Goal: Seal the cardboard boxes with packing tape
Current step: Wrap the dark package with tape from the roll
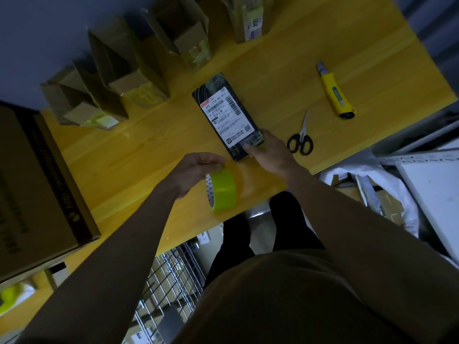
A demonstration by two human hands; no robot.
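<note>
Yellow table (273, 78): black box (227, 115) flat, long axis pointing away, slightly left.

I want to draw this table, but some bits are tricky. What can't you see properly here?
- Right hand: its fingertips lie on the black box, covering that near corner.
- Shipping label: print too small to read.
- Tape roll: left hand hides its top; the loose end cannot be found.
- Big brown carton: cut off by the left edge.
- Open boxes: dim, insides unclear.

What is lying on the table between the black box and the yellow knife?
In the head view, scissors lie between the black box and the yellow knife, nearer the box.
</note>
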